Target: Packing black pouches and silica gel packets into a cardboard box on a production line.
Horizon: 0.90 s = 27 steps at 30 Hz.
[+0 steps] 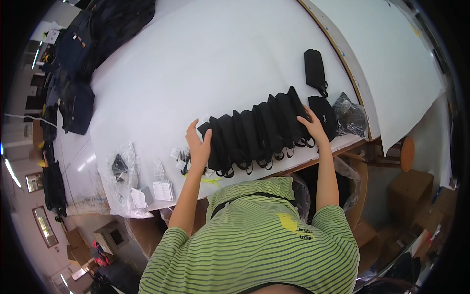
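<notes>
A row of black zip pouches (240, 137) with small loops stands packed side by side on the white table. My left hand (198, 145) is at its left end, fingers spread and thumb against the end pouch. At the other end my right hand (314, 127) rests on the last pouch, fingers stretched and apart. Neither hand is closed around a pouch; the row sits between them. Just right of my right hand lies another black pouch (322, 115). Farther back lies a single long black pouch (314, 67) with a loop.
A clear plastic bag (126, 176), stacked white tags (163, 191) and small packets (182, 159) lie left of the row. A plastic-wrapped black item (350, 116) sits near the right edge. Dark garments (76, 88) are piled far left. Cardboard boxes (410, 190) and a stool (407, 153) stand right.
</notes>
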{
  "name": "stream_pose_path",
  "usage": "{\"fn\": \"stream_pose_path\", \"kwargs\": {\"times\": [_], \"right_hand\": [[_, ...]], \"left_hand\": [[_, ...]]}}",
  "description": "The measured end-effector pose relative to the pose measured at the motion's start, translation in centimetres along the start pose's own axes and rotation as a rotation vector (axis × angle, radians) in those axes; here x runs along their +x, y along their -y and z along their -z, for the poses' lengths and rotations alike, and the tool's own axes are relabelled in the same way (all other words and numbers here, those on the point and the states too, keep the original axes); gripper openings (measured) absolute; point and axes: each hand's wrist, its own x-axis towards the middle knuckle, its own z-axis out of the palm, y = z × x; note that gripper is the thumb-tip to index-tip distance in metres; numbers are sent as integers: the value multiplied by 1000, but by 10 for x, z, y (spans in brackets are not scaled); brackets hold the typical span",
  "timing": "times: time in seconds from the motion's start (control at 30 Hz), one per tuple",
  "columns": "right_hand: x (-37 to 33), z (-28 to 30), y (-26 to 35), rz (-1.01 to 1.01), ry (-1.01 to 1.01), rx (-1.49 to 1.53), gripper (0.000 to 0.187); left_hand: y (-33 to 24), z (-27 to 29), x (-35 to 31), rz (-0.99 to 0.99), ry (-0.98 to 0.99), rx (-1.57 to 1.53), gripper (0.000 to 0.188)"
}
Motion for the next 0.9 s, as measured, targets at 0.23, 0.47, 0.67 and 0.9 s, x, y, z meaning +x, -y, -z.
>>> {"fn": "stream_pose_path", "kwargs": {"times": [0.23,0.47,0.67,0.9], "right_hand": [[-11,-6,-2,-99,-75,134,68],[-12,-18,10,-319,84,117,71],[-28,-33,24,-387,167,159,65],[-48,-43,27,-442,186,168,65]], "left_hand": [[39,-3,-42,548,260,-424,85],[27,-23,-31,720,330,-422,84],[14,-31,-26,471,415,-489,81],[1,-34,-24,486,510,-623,80]]}}
